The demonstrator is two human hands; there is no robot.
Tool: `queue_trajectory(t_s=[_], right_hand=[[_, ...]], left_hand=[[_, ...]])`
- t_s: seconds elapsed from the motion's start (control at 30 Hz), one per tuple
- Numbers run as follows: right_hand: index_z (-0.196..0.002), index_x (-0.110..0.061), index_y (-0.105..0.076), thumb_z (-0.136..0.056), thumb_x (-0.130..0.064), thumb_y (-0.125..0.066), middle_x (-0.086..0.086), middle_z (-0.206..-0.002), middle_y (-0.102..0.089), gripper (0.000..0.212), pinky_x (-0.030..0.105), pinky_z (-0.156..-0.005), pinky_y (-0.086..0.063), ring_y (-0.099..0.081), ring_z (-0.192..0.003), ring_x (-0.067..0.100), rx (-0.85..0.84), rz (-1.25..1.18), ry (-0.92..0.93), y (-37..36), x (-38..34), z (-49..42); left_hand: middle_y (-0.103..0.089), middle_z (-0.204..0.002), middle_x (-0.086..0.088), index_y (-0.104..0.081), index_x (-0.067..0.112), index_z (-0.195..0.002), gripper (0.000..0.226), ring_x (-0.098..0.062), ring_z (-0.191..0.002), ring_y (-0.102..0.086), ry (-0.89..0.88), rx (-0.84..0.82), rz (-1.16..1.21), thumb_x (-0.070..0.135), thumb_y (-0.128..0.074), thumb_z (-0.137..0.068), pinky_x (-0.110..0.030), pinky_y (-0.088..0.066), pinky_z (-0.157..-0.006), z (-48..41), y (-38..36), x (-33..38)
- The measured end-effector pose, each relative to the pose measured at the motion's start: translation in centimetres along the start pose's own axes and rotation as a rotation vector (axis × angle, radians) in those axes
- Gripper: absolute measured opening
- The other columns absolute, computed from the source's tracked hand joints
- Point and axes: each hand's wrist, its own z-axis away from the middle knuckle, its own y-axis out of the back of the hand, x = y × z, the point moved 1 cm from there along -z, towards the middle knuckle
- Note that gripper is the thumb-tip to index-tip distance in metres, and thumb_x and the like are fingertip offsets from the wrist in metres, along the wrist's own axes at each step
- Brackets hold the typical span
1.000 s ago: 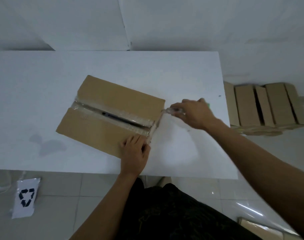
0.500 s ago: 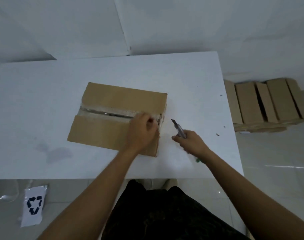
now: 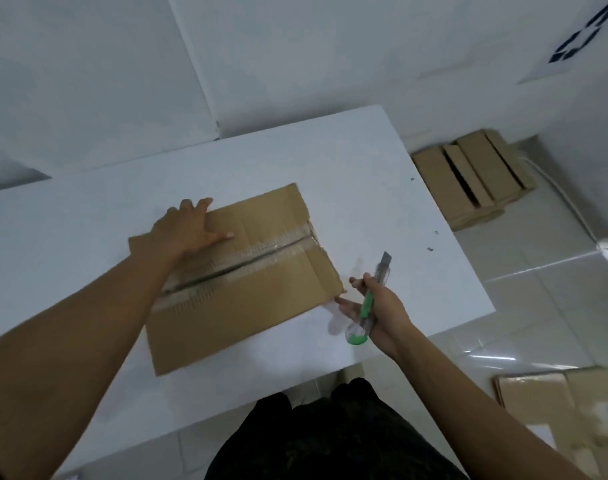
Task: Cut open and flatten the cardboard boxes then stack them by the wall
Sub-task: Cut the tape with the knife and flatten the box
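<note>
A flat brown cardboard box with a clear-taped seam lies on the white table. My left hand rests on the box's far left corner, fingers spread over the edge. My right hand holds a green utility knife just right of the box's near right corner, blade out and pointing away from me. A stack of flattened boxes lies on the floor by the wall at the right.
More cardboard lies on the floor at the lower right. A white sheet with a recycling symbol hangs on the wall at the upper right. Small scraps dot the table's right side.
My left hand moved from the box's right end to its far left corner. The box has turned on the table. My right hand keeps the knife, now nearer the box's corner.
</note>
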Motion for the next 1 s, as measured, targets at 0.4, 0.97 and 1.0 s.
queue_trajectory(t_s=[0.4,0.97,1.0], right_hand=[[-0.082,-0.009,-0.065,-0.1,-0.029,-0.055,0.005,-0.081,-0.062,0.028,0.029,-0.059,-0.046,-0.055,-0.063,0.018,0.078,0.709,0.197,-6.7,2.6,1.8],[-0.142,-0.026,-0.045,-0.094,-0.027,-0.062,-0.004,-0.133,-0.059,0.051,0.033,-0.086,-0.045,-0.057,-0.1,0.014,0.106,1.08,0.583,-8.1,1.6,-1.6],[-0.143,-0.024,-0.045,-0.095,-0.024,-0.06,-0.003,-0.133,-0.059,0.05,0.03,-0.086,-0.041,-0.056,-0.101,0.014,0.083,1.115,0.596,-8.0,1.2,-1.8]], left_hand=[[-0.061,-0.124,-0.017,-0.053,0.006,-0.136,0.101,-0.037,-0.1,-0.064,0.36,-0.171,0.487,0.087,-0.045,-0.077,-0.042,-0.054,-0.084,1.5,-0.6,-9.0],[-0.069,-0.078,-0.019,-0.063,-0.003,-0.114,0.056,-0.03,-0.088,-0.071,0.351,-0.638,1.397,0.047,-0.037,-0.105,-0.045,-0.062,-0.071,15.9,-8.7,0.6],[-0.071,-0.083,-0.02,-0.066,-0.003,-0.112,0.052,-0.029,-0.088,-0.072,0.295,-0.688,1.293,0.041,-0.038,-0.107,-0.045,-0.062,-0.074,16.4,-8.2,1.1]])
